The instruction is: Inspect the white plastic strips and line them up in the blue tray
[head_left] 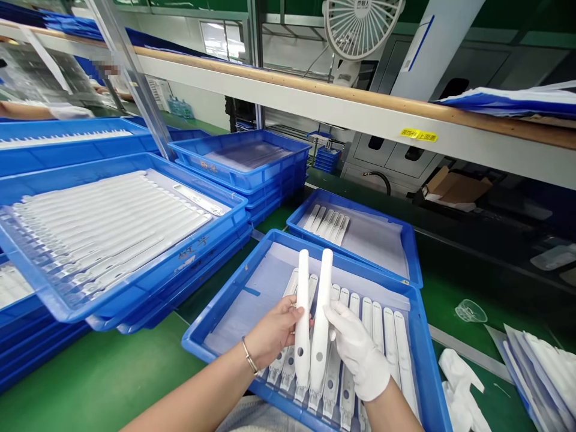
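Left hand: our bare left hand [272, 330], a thin bracelet [249, 356] at the wrist, has its fingers curled round the left white housing [302, 318] and holds it about halfway along.
Right hand: our right hand [357, 348], in a white glove, has its fingers closed on the right white housing [321, 321] — thumb towards us, fingertips at the far side.
The two housings: long, rounded white plastic pieces, held upright side by side, just beside each other, each with a small round hole near its lower end; whether they touch we cannot tell.
Where they are: raised above the near blue tray [225, 300], over the row of flat white parts [378, 336] that lies in it side by side.
Far tray: a second blue tray [411, 252] just behind, with a few white strips [327, 225] at its left end.
Left side: a stack of blue trays [135, 312] — the top one full of long white pieces [103, 234] under clear film.
Worktop: green worktop [103, 378]; on it at the right a crumpled white glove [459, 384] and a small clear cup [470, 311].
Above: a white fan [360, 24] over the shelf rail [315, 99].
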Motion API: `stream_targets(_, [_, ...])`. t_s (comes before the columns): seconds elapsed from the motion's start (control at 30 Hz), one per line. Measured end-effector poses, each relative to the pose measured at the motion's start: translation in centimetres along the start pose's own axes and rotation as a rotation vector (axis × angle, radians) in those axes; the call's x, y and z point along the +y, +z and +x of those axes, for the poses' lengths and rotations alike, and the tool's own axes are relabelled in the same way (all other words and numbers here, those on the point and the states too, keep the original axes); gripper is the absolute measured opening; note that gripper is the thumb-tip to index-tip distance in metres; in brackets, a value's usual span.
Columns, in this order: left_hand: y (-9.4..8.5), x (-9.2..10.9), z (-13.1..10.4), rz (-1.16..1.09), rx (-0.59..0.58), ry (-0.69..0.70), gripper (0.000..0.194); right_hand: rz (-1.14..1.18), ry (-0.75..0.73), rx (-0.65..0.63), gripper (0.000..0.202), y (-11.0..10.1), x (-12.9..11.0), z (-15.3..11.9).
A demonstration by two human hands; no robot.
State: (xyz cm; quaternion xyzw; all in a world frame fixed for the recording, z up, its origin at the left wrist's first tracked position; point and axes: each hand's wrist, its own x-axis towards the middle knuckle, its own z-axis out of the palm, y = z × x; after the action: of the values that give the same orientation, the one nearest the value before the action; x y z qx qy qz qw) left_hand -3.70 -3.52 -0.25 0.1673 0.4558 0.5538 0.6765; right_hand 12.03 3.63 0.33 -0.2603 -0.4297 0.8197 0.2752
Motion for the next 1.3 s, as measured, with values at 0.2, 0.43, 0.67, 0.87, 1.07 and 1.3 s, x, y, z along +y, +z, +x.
stream_targets(0.2, [-0.2,-0.3,0.1,0.051,-0.007,-0.004,0.055,0.04,0.008,-0.018,0.025,0.6,0.0,-0.1])
stream_targets(0.43, [-0.2,-0.6,0.1,0.062,-0.023,0.008,0.055,-0.066,0.037,0.04,0.04,0.7,0.2,0.0])
stream_targets(0.67, [-0.7,-0.7,0.1,0.097,-0.087,0.066,0.056,-0.09,0.017,0.053,0.031,-0.6,1.0,0.2])
stream_targets(0.87, [-0.9,-0.6,0.3,0.167,-0.117,0.134,0.054,-0.104,-0.044,-0.017,0.028,0.2,0.0,-0.1])
stream_targets(1.07, [-1.3,-0.7,0.4,0.182,-0.106,0.15,0.056,-0.113,-0.048,0.009,0.032,0.6,0.2,-0.2])
stream_targets(1.3, [-0.7,-0.7,0.4,0.189,-0.062,0.232,0.057,-0.282,-0.042,0.069,0.035,0.3,1.4,0.2])
